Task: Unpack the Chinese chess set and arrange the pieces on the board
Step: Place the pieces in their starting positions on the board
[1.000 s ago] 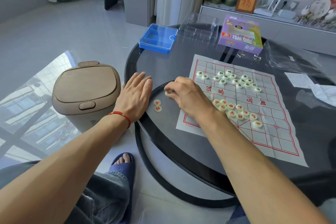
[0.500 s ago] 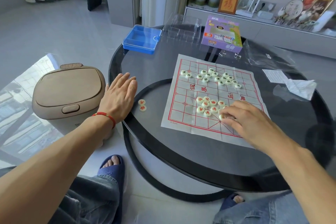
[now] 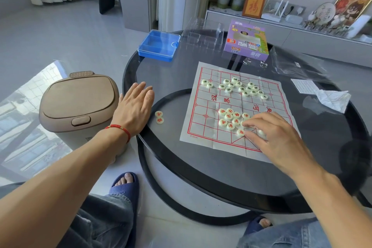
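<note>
Set unpacked: board (image 3: 203,127) spread on table (image 3: 201,177). Red pieces (image 3: 229,119) and green pieces (image 3: 237,86) heaped, unarranged; 2 stray pieces (image 3: 159,117) off board. Right hand (image 3: 271,133) over red heap, grasp unclear. Left hand (image 3: 133,108) flat, empty, on table edge.

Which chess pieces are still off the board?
The two red-marked pieces on the bare glass beside the left hand; every other piece lies on the board.
</note>
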Demonstrator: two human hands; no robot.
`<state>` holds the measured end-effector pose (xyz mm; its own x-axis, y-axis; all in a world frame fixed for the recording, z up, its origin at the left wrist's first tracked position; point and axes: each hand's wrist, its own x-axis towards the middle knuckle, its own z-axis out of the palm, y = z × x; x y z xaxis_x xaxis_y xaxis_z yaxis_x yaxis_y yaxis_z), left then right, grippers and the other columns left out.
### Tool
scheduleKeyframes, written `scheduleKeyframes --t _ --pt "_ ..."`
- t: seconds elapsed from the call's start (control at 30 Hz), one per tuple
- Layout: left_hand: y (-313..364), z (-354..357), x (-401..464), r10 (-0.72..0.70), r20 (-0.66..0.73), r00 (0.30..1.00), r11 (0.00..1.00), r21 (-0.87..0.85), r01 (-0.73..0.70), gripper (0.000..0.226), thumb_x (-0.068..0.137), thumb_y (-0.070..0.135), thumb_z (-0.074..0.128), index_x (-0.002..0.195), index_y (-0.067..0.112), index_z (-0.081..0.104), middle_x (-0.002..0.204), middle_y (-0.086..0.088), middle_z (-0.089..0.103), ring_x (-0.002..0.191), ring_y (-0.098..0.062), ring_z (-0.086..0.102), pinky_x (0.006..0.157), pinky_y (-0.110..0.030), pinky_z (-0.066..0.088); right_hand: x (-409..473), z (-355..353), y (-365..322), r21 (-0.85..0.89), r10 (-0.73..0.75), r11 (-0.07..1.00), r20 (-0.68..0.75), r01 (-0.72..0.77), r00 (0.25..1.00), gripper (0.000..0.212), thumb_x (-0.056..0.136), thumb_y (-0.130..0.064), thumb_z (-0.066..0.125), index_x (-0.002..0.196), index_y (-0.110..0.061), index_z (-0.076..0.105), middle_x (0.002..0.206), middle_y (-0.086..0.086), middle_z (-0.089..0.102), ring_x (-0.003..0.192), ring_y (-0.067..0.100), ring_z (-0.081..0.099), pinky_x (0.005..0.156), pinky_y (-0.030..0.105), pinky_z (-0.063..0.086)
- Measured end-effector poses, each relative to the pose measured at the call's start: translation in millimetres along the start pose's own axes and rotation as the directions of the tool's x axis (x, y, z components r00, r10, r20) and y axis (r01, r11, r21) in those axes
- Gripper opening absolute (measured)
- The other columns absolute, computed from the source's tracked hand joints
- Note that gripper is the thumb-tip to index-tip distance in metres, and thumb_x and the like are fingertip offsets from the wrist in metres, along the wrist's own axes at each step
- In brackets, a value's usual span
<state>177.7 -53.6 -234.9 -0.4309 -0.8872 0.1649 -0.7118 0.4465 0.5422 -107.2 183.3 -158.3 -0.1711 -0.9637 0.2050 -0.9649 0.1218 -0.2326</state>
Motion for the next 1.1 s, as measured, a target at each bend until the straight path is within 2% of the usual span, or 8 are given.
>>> scheduleKeyframes --t 0.17,0.27,0.4,0.6,0.8,0.93,1.03,1.1 --pt "0 0 0 -0.004 0.002 1.0 1.0 -0.016 0.004 0.065 0.104 0.055 0.008 0.157 0.025 0.031 0.167 0.004 0.02 0.155 -0.013 0.006 0.126 -0.051 0.006 22 22 -69 0.233 -0.132 0.965 0.019 0.124 0.991 0.025 0.092 -0.032 0.072 0.116 -0.024 0.073 0.108 -0.014 0.063 0.097 -0.003 0.051 0.089 0.008 0.037" --pt "-2 -1 0 -0.006 0.004 1.0 1.0 -0.024 0.006 0.07 0.101 0.058 0.006 0.157 0.024 0.031 0.167 0.003 0.02 0.155 -0.013 0.005 0.126 -0.05 0.007 46 43 -112 0.268 -0.19 0.945 -0.015 0.187 0.982 0.028 0.095 -0.033 0.07 0.119 -0.02 0.071 0.109 -0.006 0.065 0.099 0.008 0.055 0.092 0.022 0.045" --pt "0 -2 -1 -0.005 0.001 1.0 1.0 -0.026 0.005 0.073 0.099 0.058 0.004 0.157 0.023 0.032 0.166 0.002 0.021 0.155 -0.014 0.006 0.126 -0.05 0.008 77 71 -156 0.12 -0.141 0.982 -0.039 0.144 0.989 0.044 0.094 -0.047 0.067 0.122 -0.014 0.066 0.112 0.006 0.065 0.105 0.025 0.057 0.091 0.04 0.051" --pt "-1 -2 1 0.005 -0.019 1.0 1.0 -0.03 -0.005 0.083 0.093 0.065 -0.001 0.156 0.024 0.034 0.166 0.002 0.023 0.155 -0.013 0.007 0.126 -0.049 0.009 92 95 -161 0.175 -0.144 0.972 -0.08 0.156 0.986 0.018 0.099 -0.025 0.065 0.104 -0.008 0.068 0.101 0.01 0.06 0.096 0.026 0.057 0.078 0.031 0.045" --pt "3 -7 0 0.007 0.026 1.0 1.0 0.025 -0.008 0.075 0.099 0.065 0.01 0.155 0.023 0.036 0.166 0.001 0.023 0.155 -0.015 0.008 0.124 -0.057 0.006 87 74 -146 0.241 -0.154 0.954 -0.125 0.181 0.98 0.017 0.096 -0.023 0.069 0.102 -0.007 0.071 0.098 0.009 0.064 0.091 0.024 0.06 0.078 0.029 0.045" --pt "28 -10 -5 -0.007 -0.044 0.999 0.99 0.141 0.014 0.048 0.104 0.036 0.033 0.145 0.014 0.046 0.158 -0.005 0.036 0.15 -0.021 0.019 0.119 -0.066 0.009 70 25 -77 0.264 0.007 0.964 -0.116 0.024 0.993 0.017 0.095 -0.027 0.07 0.101 -0.011 0.072 0.098 -0.001 0.063 0.08 0.009 0.058 0.074 0.02 0.048" --pt "58 -6 -13 0.121 -0.029 0.992 0.984 0.138 -0.116 0.046 0.104 0.033 0.041 0.146 0.014 0.046 0.157 -0.008 0.038 0.152 -0.028 0.019 0.12 -0.063 0.011 49 -9 -2 0.191 0.189 0.966 -0.063 -0.174 0.98 0.016 0.091 -0.031 0.075 0.097 -0.017 0.075 0.09 -0.008 0.067 0.076 0.002 0.059 0.073 0.022 0.054" --pt "81 0 -19 0.206 0.022 0.978 0.973 0.106 -0.207 0.046 0.104 0.031 0.045 0.147 0.015 0.046 0.157 -0.007 0.038 0.152 -0.029 0.021 0.12 -0.06 0.013 33 -22 36 0.21 0.314 0.931 -0.042 -0.298 0.949 0.015 0.087 -0.032 0.079 0.094 -0.02 0.077 0.085 -0.009 0.07 0.076 0.002 0.062 0.065 0.011 0.049"
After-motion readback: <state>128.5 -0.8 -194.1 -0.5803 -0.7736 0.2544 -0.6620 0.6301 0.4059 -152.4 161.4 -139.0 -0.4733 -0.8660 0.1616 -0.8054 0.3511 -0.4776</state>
